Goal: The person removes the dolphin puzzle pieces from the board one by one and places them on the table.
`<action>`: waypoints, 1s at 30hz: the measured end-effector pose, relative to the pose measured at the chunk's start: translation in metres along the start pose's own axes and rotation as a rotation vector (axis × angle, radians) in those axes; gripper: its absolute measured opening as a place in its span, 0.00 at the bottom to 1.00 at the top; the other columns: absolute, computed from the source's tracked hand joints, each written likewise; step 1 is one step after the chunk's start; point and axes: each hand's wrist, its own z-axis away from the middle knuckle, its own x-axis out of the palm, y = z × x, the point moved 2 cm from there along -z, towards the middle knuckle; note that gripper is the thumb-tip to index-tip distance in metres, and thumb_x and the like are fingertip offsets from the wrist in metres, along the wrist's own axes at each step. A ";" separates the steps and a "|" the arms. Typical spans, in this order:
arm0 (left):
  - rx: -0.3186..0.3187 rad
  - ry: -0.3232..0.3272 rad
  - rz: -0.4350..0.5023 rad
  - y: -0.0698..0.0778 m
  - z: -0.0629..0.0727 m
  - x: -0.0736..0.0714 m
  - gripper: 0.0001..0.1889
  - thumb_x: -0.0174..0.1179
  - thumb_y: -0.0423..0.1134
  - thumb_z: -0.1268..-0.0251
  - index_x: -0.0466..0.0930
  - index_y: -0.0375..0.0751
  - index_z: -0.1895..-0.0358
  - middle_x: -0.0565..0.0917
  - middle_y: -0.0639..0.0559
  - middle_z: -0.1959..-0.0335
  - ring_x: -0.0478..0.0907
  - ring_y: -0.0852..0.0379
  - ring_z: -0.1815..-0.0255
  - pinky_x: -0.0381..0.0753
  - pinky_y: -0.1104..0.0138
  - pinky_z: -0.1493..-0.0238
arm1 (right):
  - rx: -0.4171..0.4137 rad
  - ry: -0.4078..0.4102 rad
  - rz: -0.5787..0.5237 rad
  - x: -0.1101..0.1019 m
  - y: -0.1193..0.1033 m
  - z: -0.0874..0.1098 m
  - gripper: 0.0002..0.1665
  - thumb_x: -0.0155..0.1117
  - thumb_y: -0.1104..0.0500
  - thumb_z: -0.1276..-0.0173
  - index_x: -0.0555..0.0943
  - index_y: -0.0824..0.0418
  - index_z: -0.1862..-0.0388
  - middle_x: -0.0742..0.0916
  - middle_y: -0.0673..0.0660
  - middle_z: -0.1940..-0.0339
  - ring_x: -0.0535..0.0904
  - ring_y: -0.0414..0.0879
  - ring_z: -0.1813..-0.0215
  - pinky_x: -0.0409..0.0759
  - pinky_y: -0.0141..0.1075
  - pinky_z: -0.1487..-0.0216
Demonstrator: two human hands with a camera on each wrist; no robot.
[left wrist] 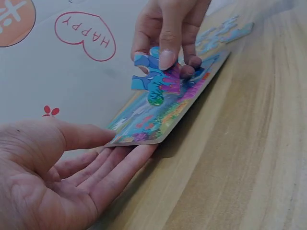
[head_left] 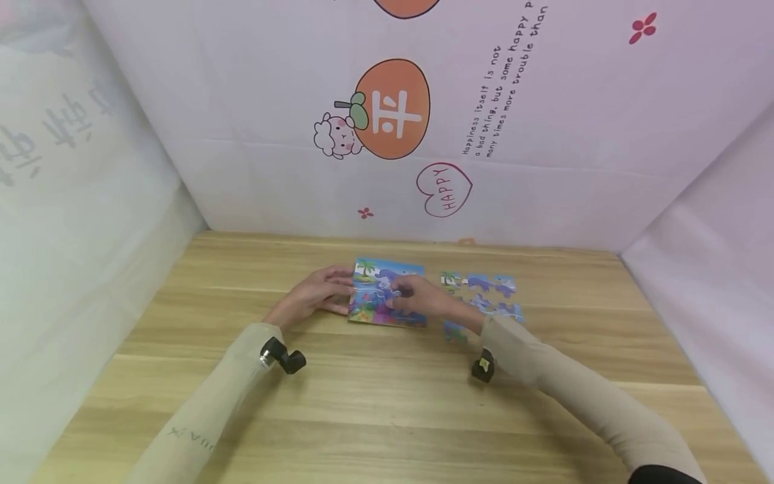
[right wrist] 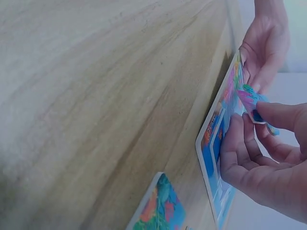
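Observation:
A puzzle board (head_left: 370,316) with a bright sea picture lies on the wooden table; its near corner is lifted off the wood in the left wrist view. My left hand (head_left: 317,292) grips that board by its left edge, thumb on top and fingers underneath. Above the board, my right hand (head_left: 420,296) pinches a jigsaw piece (left wrist: 154,79) between thumb and fingers. Blue, green and pink show on the piece, which is held tilted. In the right wrist view, the lower fingers of my right hand are close against the board's face.
Several loose jigsaw pieces (head_left: 504,286) lie to the right of the board, some partly covered by my right forearm. A printed white cloth (head_left: 272,181) stands as a wall behind the table (head_left: 363,417), with cloth on both sides too.

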 end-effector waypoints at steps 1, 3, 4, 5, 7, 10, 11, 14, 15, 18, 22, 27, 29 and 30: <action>0.000 -0.016 0.011 0.000 0.000 -0.001 0.33 0.58 0.27 0.24 0.58 0.34 0.20 0.70 0.30 0.28 0.85 0.48 0.48 0.94 0.57 0.48 | 0.012 0.002 -0.012 0.000 -0.001 0.000 0.07 0.62 0.63 0.22 0.76 0.67 0.54 0.86 0.62 0.55 0.86 0.51 0.55 0.93 0.41 0.52; -0.004 -0.038 0.029 0.000 0.001 -0.002 0.33 0.56 0.27 0.23 0.57 0.34 0.19 0.70 0.28 0.27 0.85 0.47 0.47 0.94 0.56 0.47 | 0.046 0.009 -0.027 0.001 -0.001 0.001 0.09 0.63 0.62 0.22 0.77 0.68 0.50 0.87 0.63 0.53 0.86 0.51 0.54 0.92 0.41 0.50; -0.007 -0.041 0.030 0.000 0.001 -0.002 0.33 0.56 0.28 0.23 0.56 0.34 0.19 0.69 0.28 0.27 0.85 0.47 0.47 0.94 0.56 0.48 | 0.059 0.014 -0.032 0.001 -0.001 0.001 0.11 0.63 0.61 0.21 0.78 0.68 0.48 0.87 0.63 0.53 0.86 0.51 0.54 0.92 0.41 0.50; -0.014 -0.037 0.033 -0.001 0.000 -0.002 0.33 0.56 0.28 0.23 0.57 0.34 0.19 0.69 0.29 0.26 0.85 0.47 0.48 0.94 0.56 0.48 | 0.072 0.018 -0.046 0.001 -0.002 0.002 0.12 0.63 0.61 0.21 0.78 0.68 0.48 0.86 0.63 0.52 0.86 0.52 0.54 0.92 0.41 0.50; -0.028 -0.021 0.032 -0.002 -0.001 -0.002 0.33 0.57 0.26 0.23 0.58 0.34 0.19 0.67 0.30 0.24 0.85 0.48 0.49 0.94 0.56 0.50 | 0.093 0.026 -0.066 0.002 -0.004 0.004 0.12 0.63 0.60 0.21 0.78 0.68 0.47 0.86 0.63 0.51 0.87 0.52 0.54 0.93 0.42 0.50; -0.044 0.005 0.030 -0.004 -0.003 -0.003 0.34 0.58 0.25 0.25 0.59 0.35 0.19 0.65 0.33 0.23 0.85 0.49 0.49 0.95 0.58 0.53 | 0.105 0.028 -0.074 0.003 -0.006 0.007 0.13 0.63 0.60 0.21 0.78 0.69 0.47 0.86 0.64 0.50 0.87 0.54 0.54 0.93 0.43 0.49; -0.046 0.009 0.029 -0.005 -0.004 -0.003 0.34 0.58 0.24 0.25 0.59 0.35 0.19 0.65 0.33 0.23 0.85 0.49 0.49 0.95 0.58 0.54 | 0.107 0.027 -0.078 0.004 -0.007 0.008 0.13 0.62 0.60 0.21 0.78 0.69 0.46 0.86 0.64 0.50 0.87 0.54 0.54 0.93 0.43 0.49; -0.038 0.012 0.023 -0.005 -0.004 -0.004 0.34 0.58 0.24 0.25 0.59 0.35 0.19 0.65 0.33 0.23 0.84 0.46 0.46 0.95 0.58 0.54 | 0.104 0.037 -0.091 0.004 -0.008 0.010 0.15 0.63 0.60 0.21 0.77 0.69 0.44 0.87 0.65 0.51 0.88 0.54 0.55 0.93 0.43 0.49; -0.032 0.010 0.020 -0.005 -0.004 -0.004 0.34 0.58 0.24 0.25 0.59 0.35 0.19 0.65 0.33 0.23 0.84 0.45 0.45 0.95 0.58 0.54 | 0.104 0.047 -0.107 0.003 -0.008 0.011 0.15 0.63 0.60 0.21 0.77 0.69 0.43 0.88 0.66 0.52 0.88 0.54 0.56 0.93 0.44 0.49; -0.019 0.009 0.018 -0.004 -0.004 -0.004 0.34 0.58 0.24 0.25 0.59 0.35 0.19 0.65 0.33 0.24 0.83 0.43 0.43 0.95 0.58 0.53 | 0.076 0.081 -0.156 -0.002 -0.005 0.013 0.16 0.63 0.63 0.22 0.76 0.71 0.42 0.88 0.67 0.55 0.88 0.54 0.58 0.94 0.46 0.51; -0.011 0.008 0.014 -0.003 -0.004 -0.004 0.34 0.59 0.25 0.25 0.59 0.36 0.19 0.66 0.33 0.24 0.84 0.43 0.45 0.95 0.58 0.53 | 0.083 0.121 -0.201 -0.018 0.002 0.026 0.15 0.65 0.65 0.24 0.75 0.70 0.43 0.89 0.66 0.60 0.89 0.53 0.60 0.94 0.47 0.53; -0.015 0.010 0.008 -0.008 -0.002 -0.004 0.33 0.59 0.25 0.25 0.61 0.37 0.20 0.67 0.34 0.24 0.86 0.45 0.50 0.95 0.57 0.53 | 0.184 0.140 -0.223 -0.045 0.021 0.057 0.16 0.66 0.63 0.24 0.75 0.67 0.44 0.90 0.65 0.58 0.89 0.54 0.57 0.94 0.44 0.51; -0.013 0.008 0.007 -0.010 -0.002 -0.003 0.33 0.60 0.26 0.25 0.61 0.38 0.20 0.67 0.34 0.25 0.86 0.44 0.48 0.94 0.56 0.52 | 0.198 0.123 -0.190 -0.057 0.028 0.073 0.16 0.65 0.62 0.23 0.74 0.68 0.44 0.90 0.64 0.57 0.89 0.55 0.54 0.93 0.45 0.49; -0.010 0.006 0.008 -0.011 -0.002 -0.002 0.33 0.60 0.26 0.26 0.61 0.38 0.20 0.67 0.34 0.25 0.85 0.43 0.47 0.94 0.55 0.51 | 0.201 0.109 -0.179 -0.063 0.031 0.082 0.16 0.64 0.61 0.22 0.73 0.67 0.44 0.90 0.64 0.56 0.89 0.56 0.53 0.93 0.46 0.47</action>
